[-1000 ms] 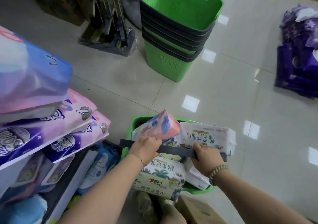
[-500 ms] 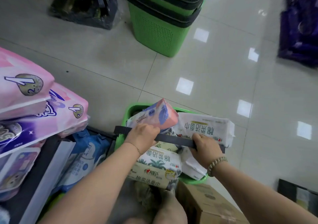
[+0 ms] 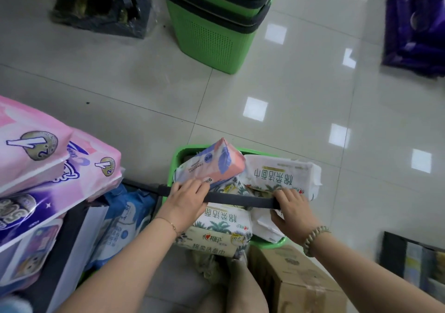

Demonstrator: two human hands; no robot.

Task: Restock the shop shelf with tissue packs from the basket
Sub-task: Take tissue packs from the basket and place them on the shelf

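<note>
Tissue packs crowd the green basket (image 3: 179, 158) well above its rim, and that heaping is our main worry. Our left grip (image 3: 185, 202) is wrapped over the left part of the black handle (image 3: 240, 199), fingers curled down across it, and our right grip (image 3: 292, 212) is curled round the handle's right end; neither holds a pack yet. The pink-and-blue tissue pack (image 3: 212, 166) sits tilted on top at the far left of the load, its near edge right at our left fingers, and the white palm-print pack (image 3: 281, 173) lies beside it, overhanging the basket's right side. We cannot tell whether the basket rests on the tiled floor (image 3: 313, 96) or hangs from the handle. We judge that any jerk or tilt could send the top packs sliding off, the overhanging white one first, since nothing pins them. The handle crosses the load, so pulling a pack out beneath it may snag the wrapper or drag a neighbour along. The shelf (image 3: 72, 240) at our left is crowded, pink packs (image 3: 48, 153) jutting over its edge, so a careless swing of the basket could knock them down. The cardboard box (image 3: 296, 279) just beside the basket's near edge could catch it too.
</note>
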